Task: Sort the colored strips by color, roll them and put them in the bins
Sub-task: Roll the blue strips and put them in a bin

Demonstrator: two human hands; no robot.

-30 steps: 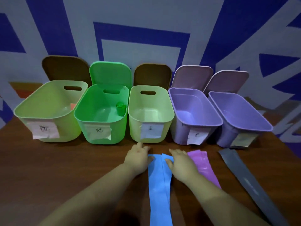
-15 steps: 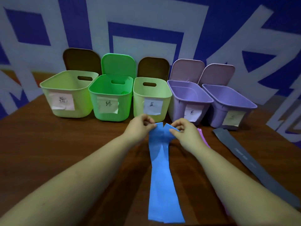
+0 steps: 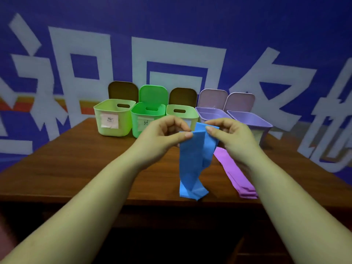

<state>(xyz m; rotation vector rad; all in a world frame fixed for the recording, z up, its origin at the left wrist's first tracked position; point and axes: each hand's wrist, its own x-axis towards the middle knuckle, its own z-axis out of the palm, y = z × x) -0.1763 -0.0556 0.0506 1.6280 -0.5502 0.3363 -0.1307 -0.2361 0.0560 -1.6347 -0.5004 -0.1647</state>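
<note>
Two blue strips [image 3: 193, 164] hang limp from my hands over the table [image 3: 76, 159], tails crumpled at the near edge; my left hand [image 3: 162, 134] pinches one top corner, my right hand [image 3: 228, 136] the other; they look thin, floppy and probably light, so I'd grab by the top edge and roll tight or they'll likely spring loose; purple strips [image 3: 234, 172] lie flat just right; farther back, five bins [image 3: 114, 119] in a row, lids up.
</note>
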